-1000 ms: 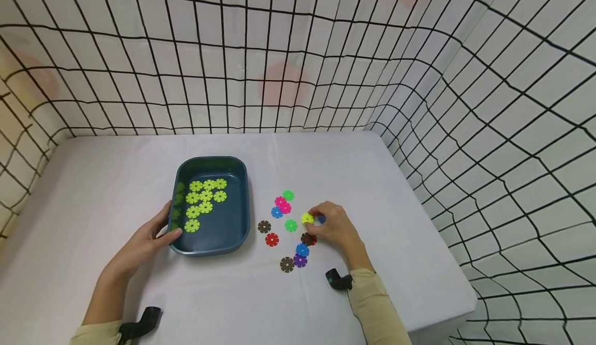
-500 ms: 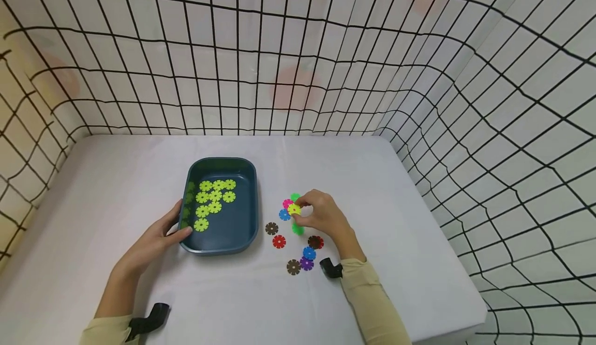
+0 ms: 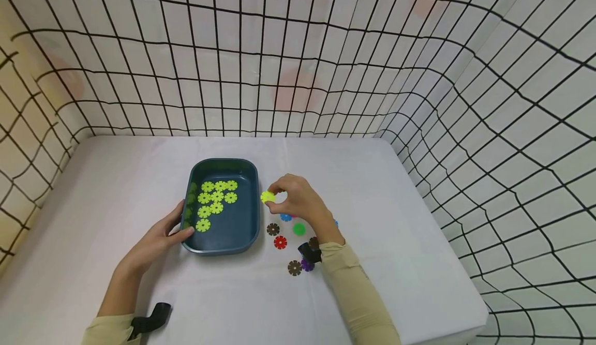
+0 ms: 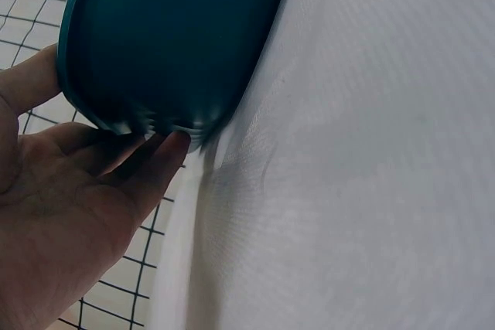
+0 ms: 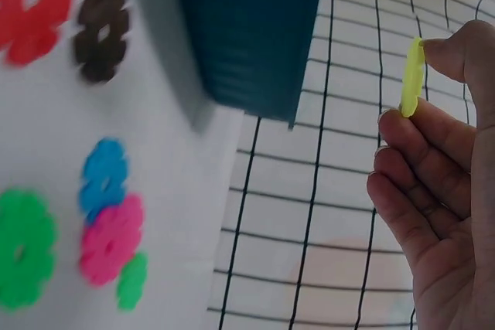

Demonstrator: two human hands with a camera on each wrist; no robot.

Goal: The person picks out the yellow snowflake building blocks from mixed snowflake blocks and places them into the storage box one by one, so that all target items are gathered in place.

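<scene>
A yellow notched disc (image 3: 267,196) is pinched between the thumb and fingers of my right hand (image 3: 298,197), just off the right rim of a dark teal tray (image 3: 235,226). In the right wrist view the disc (image 5: 412,79) is seen edge-on, clear of the table. My left hand (image 3: 155,239) grips the tray's left side, thumb over the rim and fingers against the outer wall (image 4: 170,52). Inside the tray, several yellow notched discs (image 3: 217,196) lie flat towards the left and far part.
Right of the tray lie loose discs: red (image 3: 280,242), brown (image 3: 272,229), green (image 3: 299,229), purple (image 3: 307,265) and another brown (image 3: 294,268). A pink disc (image 5: 112,241) overlaps a blue one (image 5: 104,175). Black netting (image 3: 261,81) surrounds the white table (image 3: 223,298).
My right hand has carried the yellow disc leftward from the loose discs to beside the tray. My left hand keeps its hold on the tray. The head view has shifted slightly.
</scene>
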